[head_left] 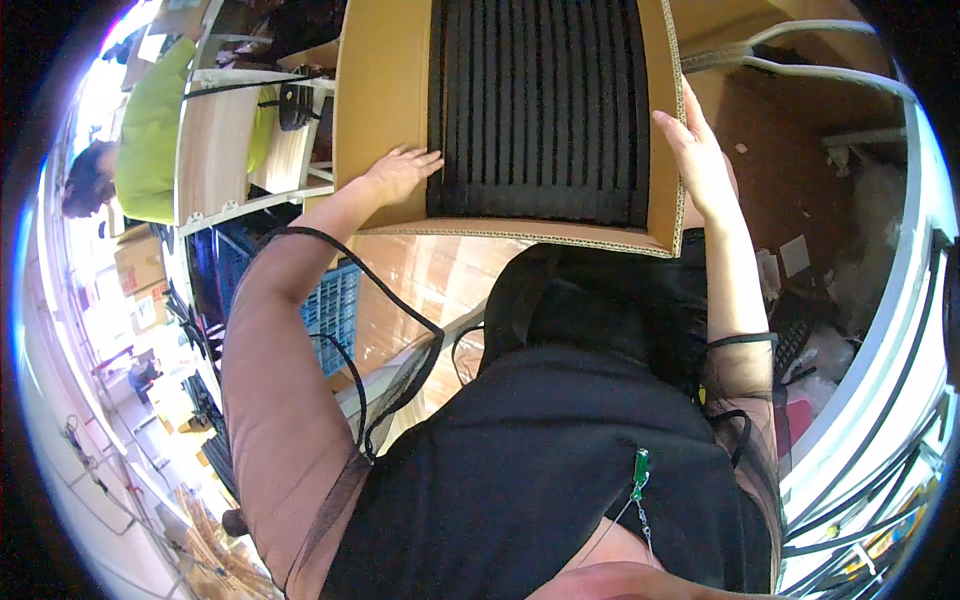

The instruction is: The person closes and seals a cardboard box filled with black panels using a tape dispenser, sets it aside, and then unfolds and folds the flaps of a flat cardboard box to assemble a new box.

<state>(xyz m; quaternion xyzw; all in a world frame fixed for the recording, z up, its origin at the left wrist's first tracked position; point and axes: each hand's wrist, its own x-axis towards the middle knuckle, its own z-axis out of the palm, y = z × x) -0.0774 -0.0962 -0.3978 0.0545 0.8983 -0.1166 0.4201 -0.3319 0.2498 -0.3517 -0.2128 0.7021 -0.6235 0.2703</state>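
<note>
hands on a box of black strips

the box [385,100] is cut off by the top edge of the view, so its far side cannot be seen. inside it lie black strips [540,105], packed side by side in long rows; what they are made of is hard to tell. the left flap of the box is bare cardboard.

the left hand [400,172] rests flat and open on that flap, fingers spread, fingertips just at the edge of the strips, gripping nothing. the right hand [697,150] lies open along the right wall of the box, fingers straight and pressed to the corrugated rim; its palm side is hidden, so i cannot tell whether the thumb hooks over.

what carries the box is hidden under it and under the person's black top [560,460], which fills the view below the near rim of the box. left of the box stands a shelf [215,150], and beyond that a person in a green top [150,130], well apart. below and left of the box sits a blue crate [335,310], partly hidden by the left arm. right of the box lies brown floor [780,130] with open room, bounded by a white metal frame [830,80].
</note>
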